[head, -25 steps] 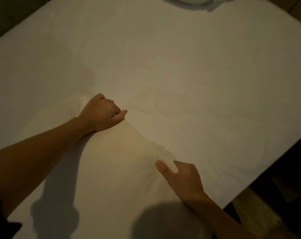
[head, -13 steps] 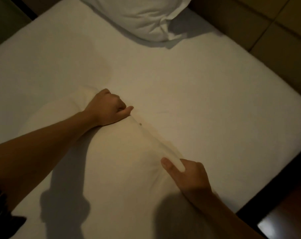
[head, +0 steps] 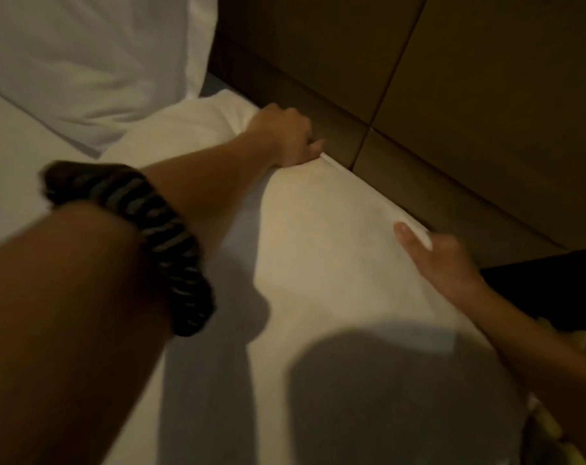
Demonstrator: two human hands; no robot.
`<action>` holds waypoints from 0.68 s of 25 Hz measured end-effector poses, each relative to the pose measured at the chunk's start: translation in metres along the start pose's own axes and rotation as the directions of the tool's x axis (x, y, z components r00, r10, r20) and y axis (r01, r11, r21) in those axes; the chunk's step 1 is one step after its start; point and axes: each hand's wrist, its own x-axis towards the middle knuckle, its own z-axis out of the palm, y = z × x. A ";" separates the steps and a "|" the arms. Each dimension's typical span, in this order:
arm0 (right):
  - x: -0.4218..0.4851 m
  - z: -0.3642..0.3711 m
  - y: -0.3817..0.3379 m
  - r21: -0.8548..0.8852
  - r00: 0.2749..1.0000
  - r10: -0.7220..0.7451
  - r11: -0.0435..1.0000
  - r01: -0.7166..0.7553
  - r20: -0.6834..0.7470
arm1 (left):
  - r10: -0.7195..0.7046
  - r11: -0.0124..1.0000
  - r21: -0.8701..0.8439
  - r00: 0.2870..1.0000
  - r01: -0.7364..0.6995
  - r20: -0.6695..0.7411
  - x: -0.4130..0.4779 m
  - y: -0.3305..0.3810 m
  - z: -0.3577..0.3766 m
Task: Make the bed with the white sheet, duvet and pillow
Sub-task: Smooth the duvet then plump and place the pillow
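Note:
A white pillow (head: 322,263) lies on the white sheet (head: 13,156), its far edge against the brown headboard (head: 469,105). My left hand (head: 285,135) is shut on the pillow's far left corner. My right hand (head: 442,260) pinches the pillow's far right edge between thumb and fingers. A second white pillow (head: 83,62) rests at the upper left, touching the one I hold. No duvet is visible.
The headboard panels run diagonally across the upper right. A dark gap (head: 553,286) shows beside the bed at the right. A dark striped sleeve (head: 144,236) covers my left upper arm.
Both hands have carried the pillow from the middle of the bed up to the headboard, beside the second pillow. The view has swung toward the head of the bed.

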 end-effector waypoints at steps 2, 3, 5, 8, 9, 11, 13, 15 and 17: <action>0.019 0.013 0.021 -0.021 1.000 0.004 1.000 -0.004 -0.014 | -0.029 0.999 0.038 0.999 0.027 0.042 0.017 0.004 0.032; 0.024 0.017 0.025 -0.008 1.000 0.018 1.000 -0.018 -0.021 | -0.032 0.999 0.032 0.999 0.031 0.042 0.022 0.001 0.043; 0.031 0.021 0.027 0.014 0.998 0.064 0.998 -0.064 -0.010 | -0.012 0.999 -0.032 0.999 0.013 0.035 0.026 -0.003 0.053; 0.033 0.020 0.027 0.045 0.998 0.063 0.997 -0.063 -0.010 | -0.006 0.996 -0.090 0.999 0.010 0.044 0.030 0.000 0.050; 0.033 0.021 0.028 0.046 0.998 0.068 0.997 -0.067 -0.019 | -0.006 0.996 -0.088 0.999 0.009 0.044 0.030 0.000 0.052; 0.034 0.023 0.027 0.021 0.996 0.092 0.996 -0.091 -0.015 | -0.014 0.997 -0.078 0.999 0.017 0.037 0.030 -0.001 0.058; 0.039 0.024 0.030 0.051 0.992 0.129 0.990 -0.129 -0.009 | -0.019 0.997 -0.067 0.999 0.023 0.049 0.033 -0.001 0.060; 0.043 0.026 0.030 0.080 0.988 0.156 0.985 -0.155 -0.011 | -0.025 0.998 -0.059 0.997 0.029 0.075 0.035 0.000 0.060; 0.045 0.028 0.031 0.073 0.984 0.180 0.981 -0.180 0.012 | -0.037 0.996 -0.072 0.994 0.045 0.100 0.036 0.002 0.062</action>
